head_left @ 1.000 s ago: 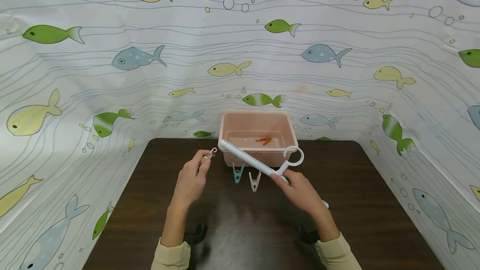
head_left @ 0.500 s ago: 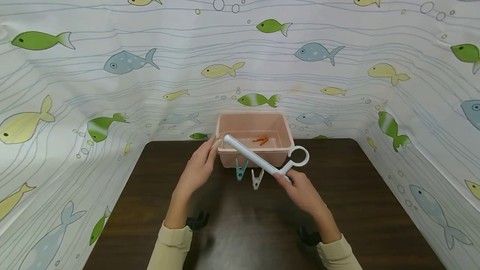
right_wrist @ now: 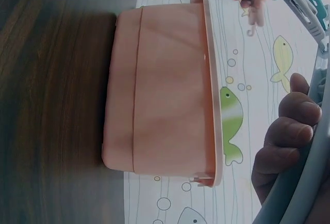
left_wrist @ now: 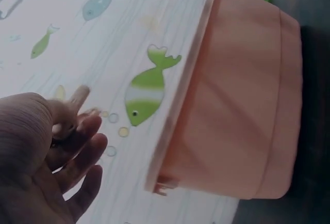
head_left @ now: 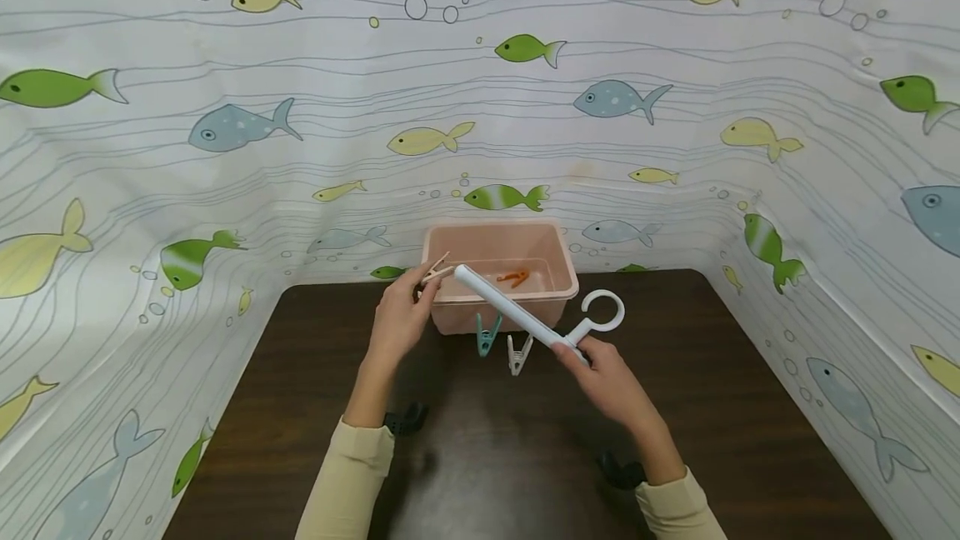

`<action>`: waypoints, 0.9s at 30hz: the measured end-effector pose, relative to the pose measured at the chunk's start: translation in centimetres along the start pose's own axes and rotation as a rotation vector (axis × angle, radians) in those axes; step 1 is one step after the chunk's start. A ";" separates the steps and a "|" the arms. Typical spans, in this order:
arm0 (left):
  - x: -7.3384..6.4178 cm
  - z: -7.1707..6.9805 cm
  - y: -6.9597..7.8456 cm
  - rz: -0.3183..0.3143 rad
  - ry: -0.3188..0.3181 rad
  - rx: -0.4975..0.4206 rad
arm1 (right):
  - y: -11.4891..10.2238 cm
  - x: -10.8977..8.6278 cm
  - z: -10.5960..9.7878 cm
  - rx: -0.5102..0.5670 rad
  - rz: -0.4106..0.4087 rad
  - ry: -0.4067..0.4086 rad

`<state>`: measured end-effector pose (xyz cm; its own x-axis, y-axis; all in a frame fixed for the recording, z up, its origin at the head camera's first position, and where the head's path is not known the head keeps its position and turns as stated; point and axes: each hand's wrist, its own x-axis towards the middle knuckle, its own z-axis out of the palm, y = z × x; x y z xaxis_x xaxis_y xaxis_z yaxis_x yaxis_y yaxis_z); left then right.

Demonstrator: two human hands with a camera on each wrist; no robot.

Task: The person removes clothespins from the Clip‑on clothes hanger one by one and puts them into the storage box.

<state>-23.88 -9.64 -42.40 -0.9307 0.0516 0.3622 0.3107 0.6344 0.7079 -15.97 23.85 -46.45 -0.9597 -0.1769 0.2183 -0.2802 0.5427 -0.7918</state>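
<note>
My left hand (head_left: 396, 319) pinches a beige clothespin (head_left: 438, 268) between thumb and fingers, just left of the hanger's raised end. In the left wrist view this clothespin (left_wrist: 75, 105) is blurred and partly hidden by the fingers. My right hand (head_left: 611, 382) grips a pale plastic hanger (head_left: 498, 300) near the base of its round hook, so the bar slants up to the left. A teal clothespin (head_left: 487, 335) and a white clothespin (head_left: 517, 354) hang from the hanger. The right wrist view has both, with the white clothespin (right_wrist: 299, 10) nearer.
A pink plastic bin (head_left: 551, 292) stands at the back of the dark wooden table (head_left: 495, 457), behind the hanger. Inside it lies an orange clothespin (head_left: 514, 277). Fish-patterned sheeting (head_left: 360, 123) rises at the back and both sides.
My left hand has moved forward and to the right with the beige clothespin, towards the hanger's end. The clothespin has turned in the fingers. My right hand keeps its hold on the hanger.
</note>
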 end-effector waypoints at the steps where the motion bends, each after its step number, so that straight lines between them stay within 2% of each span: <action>1: 0.2 0.2 -0.2 -0.006 0.000 -0.003 | 0.0 0.0 -0.1 0.001 -0.003 0.003; 11: 1.3 2.7 -2.6 -0.082 -0.033 0.019 | 0.2 -0.6 -0.9 0.001 -0.023 0.051; 19: 1.8 3.3 -2.5 -0.079 0.002 0.032 | -0.1 -0.7 -1.0 -0.001 -0.006 0.038; 23: 2.7 3.5 -2.0 -0.080 0.031 0.065 | -0.2 -0.9 -0.9 0.002 -0.002 0.037; 27: 3.6 3.6 -1.3 -0.056 0.046 0.088 | -0.3 -1.0 -1.0 0.010 -0.006 0.038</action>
<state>-28.34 -7.48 -44.23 -0.9355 -0.0201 0.3528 0.2386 0.7006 0.6725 -14.93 24.70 -45.84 -0.9581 -0.1485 0.2450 -0.2862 0.5335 -0.7959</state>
